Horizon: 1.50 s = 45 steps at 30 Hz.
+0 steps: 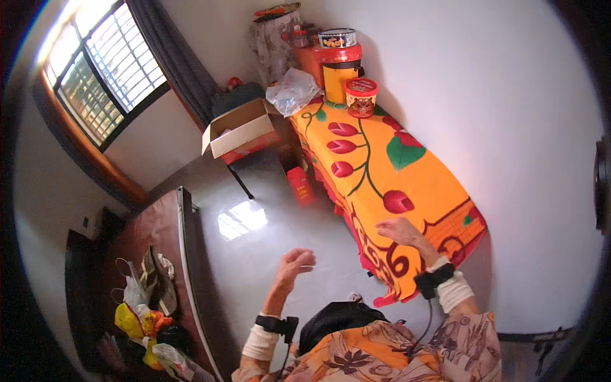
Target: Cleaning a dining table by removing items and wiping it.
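Note:
Both my hands are raised in front of me and nothing shows in either. My left hand (295,262) hangs over the grey floor, its fingers loosely bent and not closed on anything. Beyond the near part of an orange flowered cloth (347,184), my right hand (398,230) reaches out with its fingers stretched. Whether it touches the cloth I cannot tell. The cloth covers a long table or bench along the right wall. Black straps with small devices (435,280) sit on both wrists over white cuffs.
At the cloth's far end stand a red-lidded tub (361,99), a yellow container (342,79) and a clear plastic bag (294,89). An open carton (245,130) sits near the window. Left, bags (149,286) lie on a brown surface (153,223). A red box (300,186) is on the floor.

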{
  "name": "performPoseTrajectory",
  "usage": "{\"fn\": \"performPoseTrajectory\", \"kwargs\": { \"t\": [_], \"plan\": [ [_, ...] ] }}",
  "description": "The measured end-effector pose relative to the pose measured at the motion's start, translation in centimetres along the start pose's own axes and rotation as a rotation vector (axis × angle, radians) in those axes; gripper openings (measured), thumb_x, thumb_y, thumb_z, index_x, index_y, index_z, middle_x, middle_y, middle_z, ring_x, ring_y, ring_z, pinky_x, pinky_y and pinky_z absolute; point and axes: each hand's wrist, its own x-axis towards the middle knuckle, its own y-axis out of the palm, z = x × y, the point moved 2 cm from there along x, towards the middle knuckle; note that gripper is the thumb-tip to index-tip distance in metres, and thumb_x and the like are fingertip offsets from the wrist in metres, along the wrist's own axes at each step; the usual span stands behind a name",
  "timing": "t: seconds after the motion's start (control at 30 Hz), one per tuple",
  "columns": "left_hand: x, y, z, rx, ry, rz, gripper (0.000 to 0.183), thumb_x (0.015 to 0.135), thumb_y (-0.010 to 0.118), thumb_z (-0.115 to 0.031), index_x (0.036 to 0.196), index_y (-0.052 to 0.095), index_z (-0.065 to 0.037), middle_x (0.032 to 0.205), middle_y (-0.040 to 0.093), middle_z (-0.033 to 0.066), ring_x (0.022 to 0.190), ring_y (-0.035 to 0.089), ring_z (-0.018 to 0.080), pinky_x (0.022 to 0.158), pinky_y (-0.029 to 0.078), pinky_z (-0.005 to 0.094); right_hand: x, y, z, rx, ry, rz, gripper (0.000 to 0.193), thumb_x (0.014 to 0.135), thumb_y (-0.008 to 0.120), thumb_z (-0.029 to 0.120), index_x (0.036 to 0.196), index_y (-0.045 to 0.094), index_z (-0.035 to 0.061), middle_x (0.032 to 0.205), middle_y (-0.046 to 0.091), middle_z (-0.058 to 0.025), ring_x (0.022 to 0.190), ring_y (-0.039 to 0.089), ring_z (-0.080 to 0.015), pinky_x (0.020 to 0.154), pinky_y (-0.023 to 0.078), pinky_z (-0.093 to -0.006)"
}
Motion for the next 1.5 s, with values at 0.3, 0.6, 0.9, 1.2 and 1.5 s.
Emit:
{"fn": "performPoseTrajectory", "kwargs": {
  "t": [0.3, 0.6, 0.9, 1.2, 1.5],
  "plan": [
    [16.0, 2.8, -6.7, 0.107, -0.06, 0.169, 0.035, 0.088, 0.053, -0.032, 0.103, 0.056, 0.0, 0.093, 0.061, 0.0106, 0.085, 0.059, 0.0191, 0.07, 0.05, 0.0302, 11.2, -3.2, 0.9, 0.163, -0.034, 0.061, 0.03, 0.082, 0.059, 0.024, 0.101, 0.06, 0.0007, 0.084, 0.065, -0.0135, 0.078, 0.063, -0.0187, 0.069, 0.048, -0.0281],
    [36.4, 4.5, -10.6, 0.094, -0.076, 0.4, 0.046, 0.087, 0.054, -0.039, 0.113, 0.054, -0.001, 0.101, 0.059, 0.0087, 0.087, 0.057, 0.0167, 0.071, 0.047, 0.0292, 23.3, -8.5, -6.6, 0.442, 0.278, -0.247, 0.036, 0.084, 0.06, 0.028, 0.105, 0.057, -0.0002, 0.089, 0.062, -0.0077, 0.072, 0.059, -0.0128, 0.061, 0.048, -0.026],
    [54.0, 1.2, -15.3, 0.175, -0.217, 0.579, 0.044, 0.087, 0.054, -0.037, 0.115, 0.053, -0.003, 0.107, 0.057, 0.0105, 0.094, 0.056, 0.021, 0.078, 0.046, 0.0331, 46.7, -16.5, -15.3, 0.771, 0.483, -0.61, 0.062, 0.086, 0.051, 0.044, 0.13, 0.033, 0.004, 0.113, 0.05, -0.015, 0.073, 0.061, -0.028, 0.055, 0.052, -0.0356],
    [62.6, -3.9, -16.8, 0.106, -0.28, 0.451, 0.043, 0.086, 0.056, -0.039, 0.109, 0.056, -0.003, 0.101, 0.059, 0.0091, 0.09, 0.056, 0.0188, 0.076, 0.046, 0.0309, 55.2, -20.0, -22.6, 0.969, 0.724, -0.9, 0.05, 0.088, 0.046, 0.042, 0.124, 0.038, 0.0084, 0.111, 0.054, -0.0168, 0.071, 0.063, -0.0292, 0.043, 0.054, -0.0385],
    [66.1, -1.3, -20.1, 0.106, -0.161, 0.552, 0.041, 0.086, 0.052, -0.044, 0.1, 0.055, -0.005, 0.09, 0.055, 0.0024, 0.081, 0.052, 0.0119, 0.069, 0.044, 0.0265, 49.0, -17.1, -21.1, 1.04, 0.486, -0.948, 0.041, 0.088, 0.052, 0.032, 0.12, 0.044, 0.0072, 0.11, 0.056, -0.0091, 0.087, 0.06, -0.0252, 0.058, 0.054, -0.0431]
  ]
}}
